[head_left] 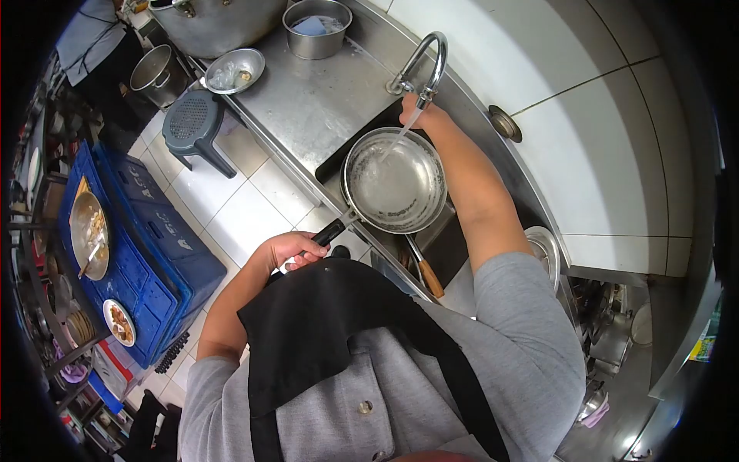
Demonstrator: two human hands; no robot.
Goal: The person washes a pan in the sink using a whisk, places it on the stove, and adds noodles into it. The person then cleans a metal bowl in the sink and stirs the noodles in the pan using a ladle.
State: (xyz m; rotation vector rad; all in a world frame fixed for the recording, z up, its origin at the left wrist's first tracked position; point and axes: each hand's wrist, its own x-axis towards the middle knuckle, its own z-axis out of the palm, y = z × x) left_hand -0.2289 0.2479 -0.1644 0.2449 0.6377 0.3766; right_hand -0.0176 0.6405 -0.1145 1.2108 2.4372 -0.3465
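Observation:
My left hand is closed around the black handle of a frying pan, which is held over the sink. Water runs from the curved faucet into the pan, where a shallow layer of water and dark specks show. Beyond the pan, my right hand is at the faucet's base with its fingers curled. The spout and stream partly cover those fingers, so what they hold cannot be made out. Under the pan, a wooden-handled utensil sticks out of the sink.
A round metal pot and a metal bowl stand on the steel counter. To the left are a grey stool and blue crates bearing a wok and a plate of food. Another person is at upper left.

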